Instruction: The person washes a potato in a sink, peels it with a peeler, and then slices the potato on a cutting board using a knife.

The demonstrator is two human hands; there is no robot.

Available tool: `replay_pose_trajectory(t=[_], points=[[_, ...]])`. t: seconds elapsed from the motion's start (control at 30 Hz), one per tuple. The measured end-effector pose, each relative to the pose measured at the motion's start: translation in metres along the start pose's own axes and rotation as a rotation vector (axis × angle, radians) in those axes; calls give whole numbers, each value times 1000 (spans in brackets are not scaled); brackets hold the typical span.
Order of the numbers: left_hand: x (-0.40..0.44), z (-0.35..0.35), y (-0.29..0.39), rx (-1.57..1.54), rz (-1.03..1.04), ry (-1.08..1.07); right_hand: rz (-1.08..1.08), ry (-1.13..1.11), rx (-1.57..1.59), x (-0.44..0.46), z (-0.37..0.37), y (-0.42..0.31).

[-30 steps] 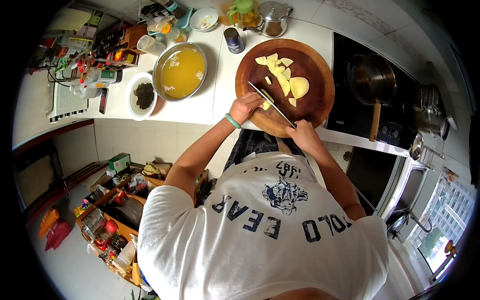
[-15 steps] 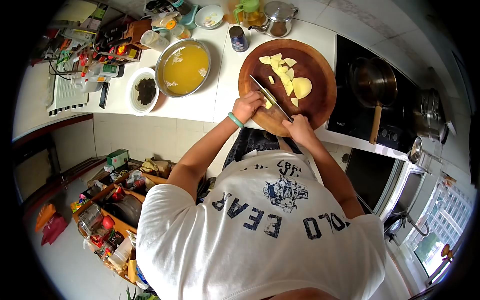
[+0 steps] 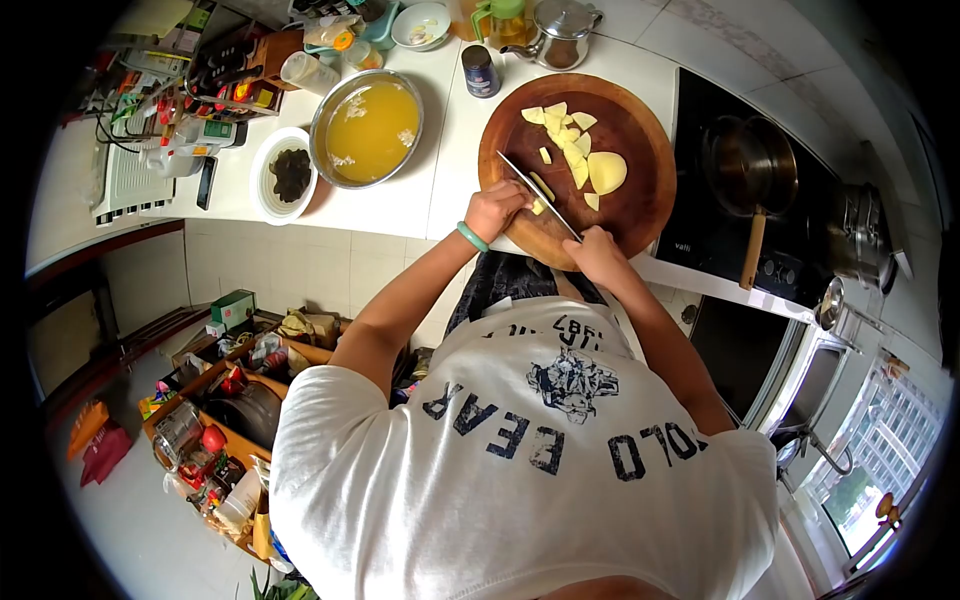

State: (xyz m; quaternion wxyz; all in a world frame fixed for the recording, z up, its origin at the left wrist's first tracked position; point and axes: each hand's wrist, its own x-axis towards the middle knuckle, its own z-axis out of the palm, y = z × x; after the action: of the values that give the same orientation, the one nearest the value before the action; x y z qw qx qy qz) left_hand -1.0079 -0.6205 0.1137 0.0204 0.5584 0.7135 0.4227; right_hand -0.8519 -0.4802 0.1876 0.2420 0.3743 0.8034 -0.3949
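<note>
My right hand is closed round the handle of a kitchen knife, whose blade slants up and left across a round wooden cutting board. On the near side of the blade, my left hand, with a green bangle at its wrist, is closed on a pale yellow potato piece, mostly hidden under the fingers. A thin potato strip lies just beyond the blade. Farther up the board are several potato chunks and a larger potato half.
Left of the board stand a metal basin of yellowish liquid and a white bowl with dark pieces. A dark jar and a metal kettle are behind. To the right, a pan sits on the black stove.
The thin potato strip now lies apart on the far side of the blade. My hands and the knife have shifted only slightly, and the whole view has moved a little.
</note>
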Motion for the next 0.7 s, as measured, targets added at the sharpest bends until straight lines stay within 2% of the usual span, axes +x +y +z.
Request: replay_pose_trajectory(t=[0.13,0.3,0.7], points=[[3,-6,3,7,21,-12,3,72,36,4,5,2],[-3,-8,4,89,5,-61,-54,38,112,-2,0,10],[-3,-4,1,32,27,4,8,-22,91,-23,-17,-9]])
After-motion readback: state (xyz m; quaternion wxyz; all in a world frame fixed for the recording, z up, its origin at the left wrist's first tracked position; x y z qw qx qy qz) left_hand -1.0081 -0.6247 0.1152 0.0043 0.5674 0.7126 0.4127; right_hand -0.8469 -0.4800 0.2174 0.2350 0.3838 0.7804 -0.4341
